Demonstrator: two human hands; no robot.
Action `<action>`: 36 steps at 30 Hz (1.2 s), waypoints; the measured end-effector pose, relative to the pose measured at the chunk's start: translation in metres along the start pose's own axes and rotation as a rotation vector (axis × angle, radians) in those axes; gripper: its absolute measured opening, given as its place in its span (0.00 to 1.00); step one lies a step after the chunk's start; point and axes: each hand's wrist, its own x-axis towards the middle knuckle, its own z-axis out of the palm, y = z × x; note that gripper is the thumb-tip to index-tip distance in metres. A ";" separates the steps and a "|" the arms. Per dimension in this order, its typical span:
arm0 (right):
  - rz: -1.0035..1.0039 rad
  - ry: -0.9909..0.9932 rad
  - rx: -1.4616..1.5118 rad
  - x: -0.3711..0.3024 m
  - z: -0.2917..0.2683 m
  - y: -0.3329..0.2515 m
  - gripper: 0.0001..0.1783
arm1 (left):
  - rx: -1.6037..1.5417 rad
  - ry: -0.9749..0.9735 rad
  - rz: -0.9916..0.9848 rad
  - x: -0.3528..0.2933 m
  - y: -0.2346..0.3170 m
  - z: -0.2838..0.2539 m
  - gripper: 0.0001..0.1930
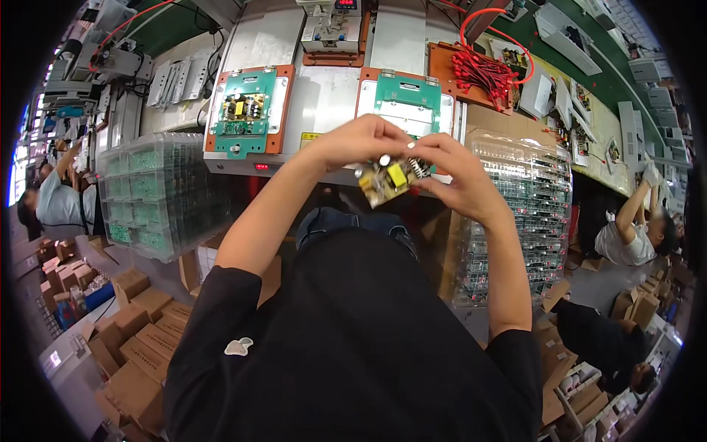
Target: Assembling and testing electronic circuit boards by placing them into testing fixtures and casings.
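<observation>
In front of my body, over the near edge of the bench, a small circuit board [388,182] is held up at a tilt. It carries a bright yellow block and several round and metal parts. My right hand [462,179] is closed on its right side, with thumb and fingers at the edge. My left hand [366,141] is closed in a pinch at the board's upper edge, close to the right fingertips; a tiny white piece shows there, and what the left fingers grip cannot be made out. Behind my hands lies a green fixture [407,92] in an orange-brown frame, partly hidden by them.
Another green fixture [239,136] on the left holds a similar board [244,107]. A metal press [333,33] stands between them, farther back. Red leads [482,71] are heaped at the right. Clear trays of boards are stacked left [158,193] and right [519,214]. Other people work at both sides.
</observation>
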 end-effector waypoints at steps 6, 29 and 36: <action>0.072 0.379 -0.301 0.016 0.028 0.071 0.20 | 0.539 0.619 0.493 0.010 -0.025 -0.011 0.18; 0.236 0.438 -0.324 0.042 0.063 0.051 0.21 | 0.868 0.686 0.681 -0.006 -0.058 -0.014 0.11; 0.283 0.369 -0.378 0.054 0.049 0.063 0.20 | 0.860 0.718 0.667 0.014 -0.052 -0.017 0.10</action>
